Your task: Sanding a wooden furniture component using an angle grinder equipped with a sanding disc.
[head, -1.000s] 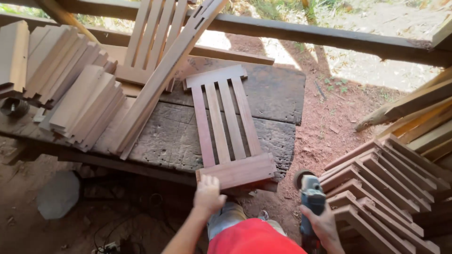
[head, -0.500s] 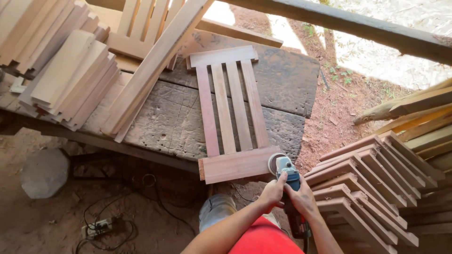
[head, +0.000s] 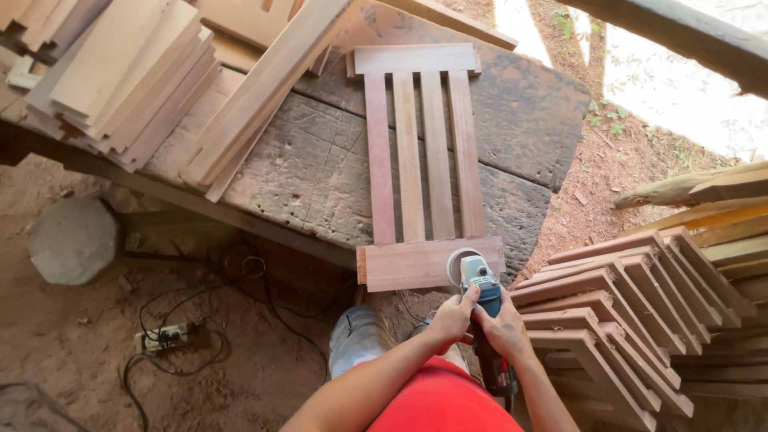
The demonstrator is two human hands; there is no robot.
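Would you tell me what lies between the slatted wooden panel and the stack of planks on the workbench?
In the head view, only bare, weathered workbench top lies between the slatted panel and the plank stack.

Your two hands cover most of the grinder (head: pixel 482 298) body, and its disc hides part of the slatted panel (head: pixel 422 160). The plank stack (head: pixel 120 72) and the counter (head: pixel 320 176) run off the top edge.
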